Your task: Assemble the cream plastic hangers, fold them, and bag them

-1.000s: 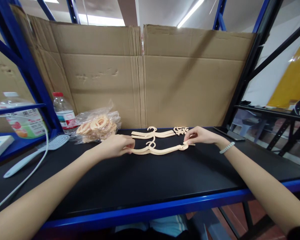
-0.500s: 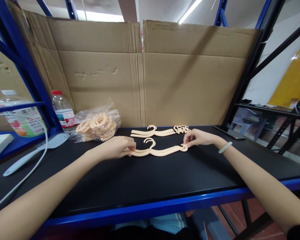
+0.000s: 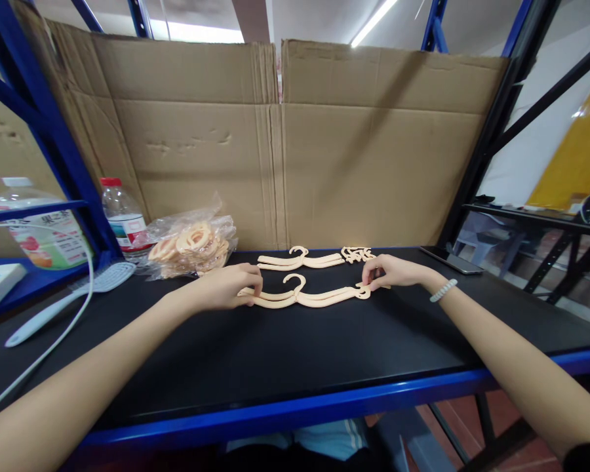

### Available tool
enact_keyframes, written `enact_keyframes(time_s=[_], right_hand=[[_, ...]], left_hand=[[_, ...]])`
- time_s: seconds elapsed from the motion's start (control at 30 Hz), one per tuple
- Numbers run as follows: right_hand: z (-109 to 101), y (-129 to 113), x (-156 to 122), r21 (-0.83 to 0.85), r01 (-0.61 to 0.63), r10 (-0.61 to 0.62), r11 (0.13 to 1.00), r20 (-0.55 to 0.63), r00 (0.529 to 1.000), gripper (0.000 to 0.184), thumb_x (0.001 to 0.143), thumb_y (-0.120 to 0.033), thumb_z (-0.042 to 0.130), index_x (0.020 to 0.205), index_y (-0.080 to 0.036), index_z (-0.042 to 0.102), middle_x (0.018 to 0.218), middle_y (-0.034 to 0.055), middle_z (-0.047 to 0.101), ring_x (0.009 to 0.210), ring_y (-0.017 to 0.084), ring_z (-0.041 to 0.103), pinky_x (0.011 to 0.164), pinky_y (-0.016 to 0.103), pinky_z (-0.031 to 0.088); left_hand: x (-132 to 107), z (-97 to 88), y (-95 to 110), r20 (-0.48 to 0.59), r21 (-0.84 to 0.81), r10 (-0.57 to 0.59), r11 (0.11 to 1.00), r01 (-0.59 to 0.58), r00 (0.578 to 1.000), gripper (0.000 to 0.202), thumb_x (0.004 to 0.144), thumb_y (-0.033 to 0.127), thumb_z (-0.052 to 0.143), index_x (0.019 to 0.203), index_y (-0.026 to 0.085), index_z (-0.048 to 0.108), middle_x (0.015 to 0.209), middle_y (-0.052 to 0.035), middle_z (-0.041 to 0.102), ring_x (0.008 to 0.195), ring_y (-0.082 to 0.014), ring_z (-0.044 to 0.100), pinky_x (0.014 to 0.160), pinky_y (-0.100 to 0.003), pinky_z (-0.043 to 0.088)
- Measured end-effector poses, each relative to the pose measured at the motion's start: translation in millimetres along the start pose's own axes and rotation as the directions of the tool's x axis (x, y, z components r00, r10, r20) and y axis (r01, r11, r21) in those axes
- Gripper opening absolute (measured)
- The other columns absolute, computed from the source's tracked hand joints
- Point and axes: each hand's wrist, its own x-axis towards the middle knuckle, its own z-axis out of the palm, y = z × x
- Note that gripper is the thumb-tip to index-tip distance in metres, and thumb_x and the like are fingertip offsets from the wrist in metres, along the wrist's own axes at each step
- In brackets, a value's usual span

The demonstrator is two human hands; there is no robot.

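Note:
A cream plastic hanger (image 3: 307,298) lies flat on the black worktop (image 3: 295,354), hook pointing away from me. My left hand (image 3: 226,288) is closed in a pinch on its left arm. My right hand (image 3: 391,272) pinches its right end, a beaded bracelet on that wrist. Just behind lies a second cream hanger (image 3: 299,261), with a small heap of cream clips (image 3: 358,254) at its right end.
A clear bag of cream rings (image 3: 191,248) sits at the back left beside a red-capped water bottle (image 3: 122,216). A pale brush (image 3: 59,308) and white cable lie at the left. A dark phone (image 3: 452,261) rests at the back right. Cardboard sheets wall the rear.
The held hanger has dropped from slightly raised to flat on the worktop, and my left hand has slid outward along its left arm. My right hand has stayed in place.

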Motion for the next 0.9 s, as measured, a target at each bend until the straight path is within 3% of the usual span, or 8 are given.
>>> enact_keyframes(time_s=[0.23,0.43,0.73,0.9], right_hand=[[-0.4,-1.3,-1.6,-0.010,0.006,-0.007,1.000,-0.039,0.999,0.034,0.069,-0.037,0.070,0.097,-0.018,0.070,0.091,0.0060,0.067,0.077,0.017,0.057,0.065,0.026,0.044],[-1.4,1.5,-0.4,-0.054,0.034,-0.033,0.998,0.015,0.999,0.030,0.074,-0.040,0.065,0.092,-0.017,0.072,0.085,0.0055,0.069,0.073,0.016,0.057,0.064,0.026,0.042],[-6.0,18.7,1.6,-0.083,-0.053,0.054,0.995,0.003,0.999,0.024,0.074,-0.033,0.063,0.085,-0.013,0.071,0.075,0.0058,0.067,0.063,0.015,0.055,0.057,0.025,0.041],[-9.3,13.0,-2.3,-0.108,-0.058,0.056,0.992,-0.021,0.998,0.025,0.072,-0.030,0.063,0.089,-0.014,0.071,0.083,0.0066,0.067,0.071,0.017,0.058,0.063,0.027,0.043]], left_hand=[[-2.3,1.3,-8.9,0.025,-0.024,-0.083,0.996,0.083,0.996,0.019,0.074,0.025,0.059,0.093,0.021,0.061,0.100,-0.0052,0.060,0.086,-0.0204,0.059,0.074,-0.028,0.045],[-0.2,4.2,-9.8,0.033,-0.064,-0.053,0.996,0.055,0.998,0.014,0.079,0.024,0.052,0.087,0.020,0.062,0.085,-0.0042,0.064,0.075,-0.0176,0.059,0.062,-0.024,0.042],[6.0,13.8,-9.5,-0.062,-0.054,-0.025,0.998,0.022,0.998,0.013,0.079,0.020,0.048,0.083,0.019,0.060,0.080,-0.0026,0.064,0.071,-0.0161,0.058,0.064,-0.024,0.040],[4.1,7.4,-5.8,-0.037,-0.063,-0.034,0.997,0.032,0.999,0.011,0.078,0.027,0.055,0.083,0.019,0.059,0.085,-0.0026,0.064,0.076,-0.0168,0.058,0.066,-0.024,0.041]])
